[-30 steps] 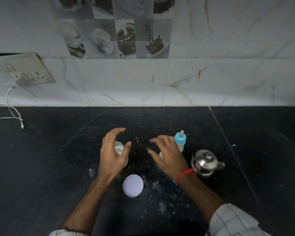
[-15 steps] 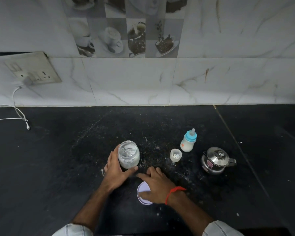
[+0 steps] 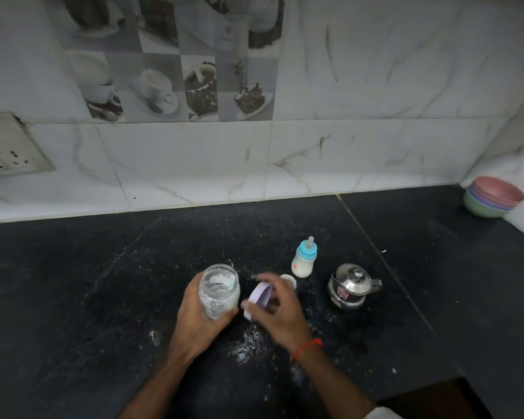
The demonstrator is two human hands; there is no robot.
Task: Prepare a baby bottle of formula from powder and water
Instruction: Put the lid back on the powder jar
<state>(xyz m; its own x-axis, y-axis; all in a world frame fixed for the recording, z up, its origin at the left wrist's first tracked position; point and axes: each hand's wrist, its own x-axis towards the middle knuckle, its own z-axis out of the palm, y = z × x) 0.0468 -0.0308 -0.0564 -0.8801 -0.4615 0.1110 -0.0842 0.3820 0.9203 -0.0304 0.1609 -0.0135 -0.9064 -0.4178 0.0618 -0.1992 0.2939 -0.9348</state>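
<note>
1. Firstly, the left hand [image 3: 198,316] has its fingers curled round a clear jar [image 3: 219,291] of white powder, open at the top and tilted.
2. Just right of the jar, the right hand [image 3: 280,309] pinches a pale lilac lid [image 3: 259,299] on edge, blurred.
3. Behind the right hand, a small white cap [image 3: 288,279] peeks out.
4. Further right of the jar stands the baby bottle [image 3: 303,258], blue-collared, milky inside.
5. Right of that sits a steel kettle [image 3: 351,285].
6. Far right of the jar, stacked bowls [image 3: 493,196] rest in the corner of the black counter [image 3: 73,297].
</note>
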